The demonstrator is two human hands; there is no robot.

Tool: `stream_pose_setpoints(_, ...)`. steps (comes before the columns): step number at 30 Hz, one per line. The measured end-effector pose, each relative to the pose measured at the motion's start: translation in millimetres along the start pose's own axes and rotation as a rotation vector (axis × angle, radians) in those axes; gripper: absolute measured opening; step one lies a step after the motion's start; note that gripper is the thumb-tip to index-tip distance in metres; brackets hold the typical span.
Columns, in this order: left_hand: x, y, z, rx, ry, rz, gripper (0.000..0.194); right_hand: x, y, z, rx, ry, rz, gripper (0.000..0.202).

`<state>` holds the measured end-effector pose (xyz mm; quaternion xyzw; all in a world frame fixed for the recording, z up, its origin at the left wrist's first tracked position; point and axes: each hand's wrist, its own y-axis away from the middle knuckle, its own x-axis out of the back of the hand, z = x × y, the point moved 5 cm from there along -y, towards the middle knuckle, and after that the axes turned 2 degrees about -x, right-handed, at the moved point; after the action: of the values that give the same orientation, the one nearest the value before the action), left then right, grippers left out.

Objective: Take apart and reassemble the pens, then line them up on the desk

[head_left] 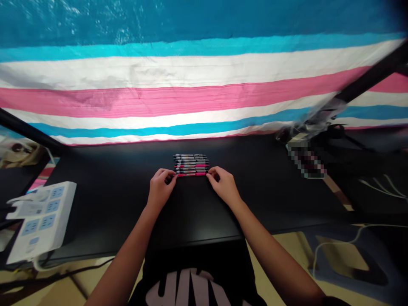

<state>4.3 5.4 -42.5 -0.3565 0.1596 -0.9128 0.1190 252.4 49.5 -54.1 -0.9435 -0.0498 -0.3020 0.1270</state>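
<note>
Item: row of pens (191,165), approx. 7–8 pcs, black/grey barrels w/ pink accents, lying flat and parallel on black table (105,191), side by side, touching, ends roughly flush. Nearest pen is the pinkest.

L hand (161,185): at the row's left end, fingers curled in, tips closing on the end of the nearest pen; looks like a light pinch, though thumb contact is too small to tell.

R hand (223,183): at the row's right end, mirror pose, fingertips on the same pen's other end, knuckles bent. Judged: the two-ended grip keeps the pen square to its neighbours, so the row stays even.

Edges/room, all rel. to the row:
- Behind: bare table strip, then striped cloth (204,97) (blue/white/pink) hanging down to the table's back edge. Little depth left for more rows.
- Left: wide bare black top; well apart, white power strip (41,219) w/ plug, overhanging the table's left-front corner.
- Right: bare top, then a clamp/stand base w/ dark arm (366,83) running up-right; cables (382,187) further out.
- Front: table's near edge, forearms crossing it; ample sliding room between edge and row.
</note>
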Motion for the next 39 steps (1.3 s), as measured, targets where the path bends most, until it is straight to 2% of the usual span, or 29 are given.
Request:
stream_pose_setpoints(4,1.6,-5,1,0.029,0.077,0.115,0.009,8,-8,0,-0.035,-0.153,0.254,0.024)
stream_pose_setpoints(6,-3.4,-13,-8,0.086,0.230,0.208,0.018,3,-21,6,-0.098,-0.262,0.313,0.037)
stream_pose_setpoints(9,-24.8,-32,-28,0.186,0.495,0.238,0.035,-13,-48,14,-0.148,-0.323,0.314,0.056)
stream_pose_setpoints(11,-40.9,-45,-36,0.195,0.603,0.204,0.040,-24,-63,20,-0.186,-0.374,0.291,0.066)
stream_pose_setpoints(14,-57.0,-59,-40,0.202,0.622,0.160,0.045,-39,-76,27,-0.206,-0.503,0.236,0.071)
stream_pose_setpoints(18,-65.9,-63,-34,0.201,0.597,0.095,0.049,-53,-78,36,-0.214,-0.774,0.149,0.074)
stream_pose_setpoints(26,-70.9,-61,-36,0.223,0.723,0.091,0.049,-58,-82,42,-0.274,-0.894,0.171,0.074)
stream_pose_setpoints(30,-69.6,-55,-30,0.240,0.728,0.100,0.048,-54,-79,38,-0.314,-0.989,0.184,0.072)
stream_pose_setpoints(34,-62.6,-35,-17,0.253,0.735,0.089,0.049,-48,-59,33,-0.354,-1.031,0.196,0.068)
stream_pose_setpoints(39,-48.7,5,9,0.254,0.747,0.043,0.045,-36,-16,24,-0.344,-0.994,0.226,0.073)
